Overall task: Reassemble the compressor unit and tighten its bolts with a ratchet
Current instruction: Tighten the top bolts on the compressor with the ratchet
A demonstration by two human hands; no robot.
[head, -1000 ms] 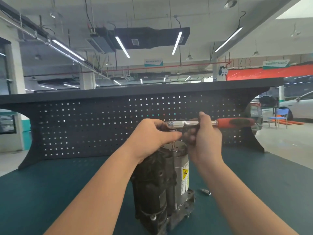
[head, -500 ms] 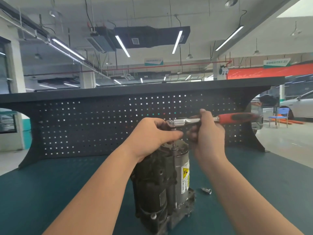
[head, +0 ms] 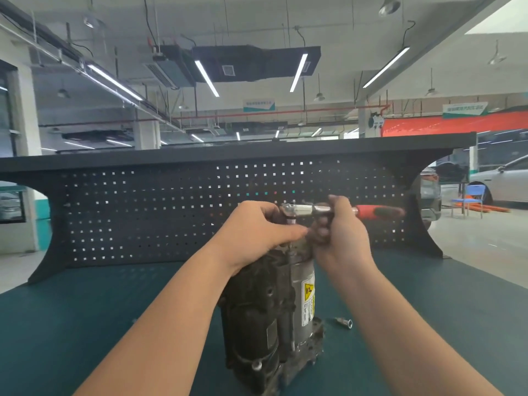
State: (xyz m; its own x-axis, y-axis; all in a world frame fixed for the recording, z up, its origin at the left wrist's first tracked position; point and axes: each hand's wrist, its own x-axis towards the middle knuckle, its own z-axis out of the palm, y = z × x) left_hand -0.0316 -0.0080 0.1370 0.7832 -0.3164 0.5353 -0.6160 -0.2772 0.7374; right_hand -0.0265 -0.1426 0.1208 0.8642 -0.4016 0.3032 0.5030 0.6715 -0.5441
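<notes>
Steel and red grip identify the ratchet point(head: 320, 209), held level above the compressor unit point(head: 274, 304), which stands upright on the green table point(head: 85, 310), near its front edge and centred before the person.

Head view, step in hand: tightening a top bolt.
- The right hand point(head: 340, 238) is clenched around the ratchet's bare metal shank, close to the head; the red handle point(head: 380, 211) projects free to the right. Judged advice: slide the grip outward onto the red handle for leverage once the bolt seats, and keep the swing level.
- The left hand point(head: 257, 230) is curled over the ratchet head and the top of the unit, fingers pinching about the drive. Exactly what the fingertips hold is hidden. Its apparent job is to keep the extension point(head: 290, 252) plumb on the bolt; the bolt itself cannot be seen.
- Press down lightly while turning so the socket does not ride off. The unit stands tall on a narrow base and is probably prone to tipping under side load.

Head view, surroundings:
- A small loose socket point(head: 344, 322) lies on the table just right of the unit's base, apart from it.
- A black pegboard point(head: 171, 212) rises behind the table; the handle's swing comes near it, which may limit the stroke.
- Parked cars and a blue chair point(head: 473, 197) stand far right, well apart.
</notes>
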